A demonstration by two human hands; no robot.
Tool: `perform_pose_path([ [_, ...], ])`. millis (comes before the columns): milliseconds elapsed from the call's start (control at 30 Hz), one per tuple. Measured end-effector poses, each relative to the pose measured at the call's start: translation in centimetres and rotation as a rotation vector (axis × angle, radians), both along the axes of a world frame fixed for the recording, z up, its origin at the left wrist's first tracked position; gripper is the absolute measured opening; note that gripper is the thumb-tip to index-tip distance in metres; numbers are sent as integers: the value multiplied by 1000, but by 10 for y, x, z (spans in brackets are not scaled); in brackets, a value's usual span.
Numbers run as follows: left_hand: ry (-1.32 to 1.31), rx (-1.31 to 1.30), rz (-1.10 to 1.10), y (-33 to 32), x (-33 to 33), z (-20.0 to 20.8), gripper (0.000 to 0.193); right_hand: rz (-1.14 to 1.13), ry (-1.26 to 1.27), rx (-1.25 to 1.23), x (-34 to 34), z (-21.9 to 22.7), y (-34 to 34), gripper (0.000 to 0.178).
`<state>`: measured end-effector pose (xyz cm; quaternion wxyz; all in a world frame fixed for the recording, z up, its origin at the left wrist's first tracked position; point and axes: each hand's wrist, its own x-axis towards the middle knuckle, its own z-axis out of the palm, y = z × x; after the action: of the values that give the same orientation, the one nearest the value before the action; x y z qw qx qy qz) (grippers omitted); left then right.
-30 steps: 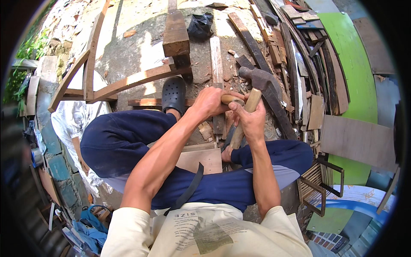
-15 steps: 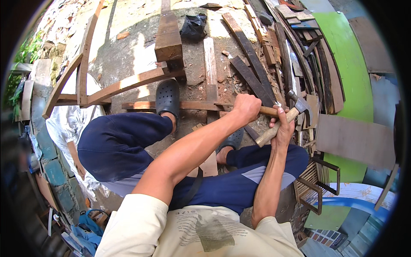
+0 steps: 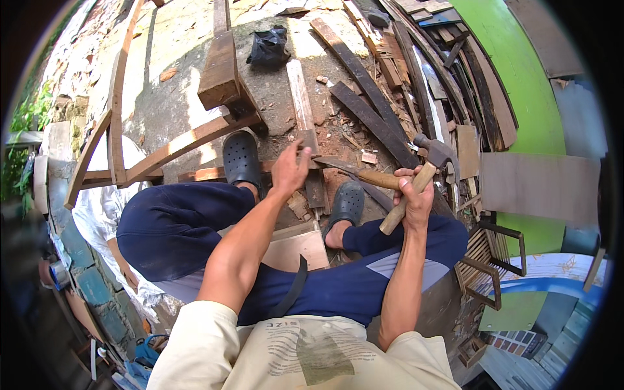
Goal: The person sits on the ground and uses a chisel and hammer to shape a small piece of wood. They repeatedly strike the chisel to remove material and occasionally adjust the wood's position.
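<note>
My right hand (image 3: 416,203) is closed around a claw hammer (image 3: 408,201), its metal head up and its pale wooden handle slanting down. The same hand also grips the wooden handle of a chisel-like tool (image 3: 378,179), whose dark narrow blade points left; its exact kind is hard to tell. My left hand (image 3: 290,170) holds nothing and has its fingers stretched out. It is above the near end of a wooden strip (image 3: 304,104) on the ground, close to the blade's tip. A wooden bar (image 3: 203,174) lies crosswise beyond my feet.
A wooden frame (image 3: 188,141) with a thick beam (image 3: 219,75) stands ahead left. Dark planks (image 3: 374,123) and a pile of scrap wood (image 3: 478,84) lie to the right. A black plastic bag (image 3: 268,45) is farther off. A slatted wooden piece (image 3: 484,263) is near my right knee.
My left hand has let go of the wooden-handled tool and moved left, its fingers opening. The right hand now holds that tool along with the hammer. The view has shifted slightly.
</note>
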<state>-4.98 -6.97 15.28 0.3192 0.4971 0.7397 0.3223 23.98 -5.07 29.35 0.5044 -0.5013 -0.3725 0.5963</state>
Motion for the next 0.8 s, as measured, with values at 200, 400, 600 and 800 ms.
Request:
perform_pose_path([
  [200, 177, -580, -27, 6, -46, -43, 51, -38, 40, 39, 8, 17, -9, 52],
  [400, 224, -334, -482, 35, -26, -70, 56, -164, 158, 108, 35, 43, -14, 50],
  [600, 83, -403, -773, 64, -13, -92, 51, -244, 168, 71, 34, 34, -25, 49],
  [800, -41, -409, -735, 80, -21, -106, 50, -355, 214, 52, 39, 31, -17, 45],
])
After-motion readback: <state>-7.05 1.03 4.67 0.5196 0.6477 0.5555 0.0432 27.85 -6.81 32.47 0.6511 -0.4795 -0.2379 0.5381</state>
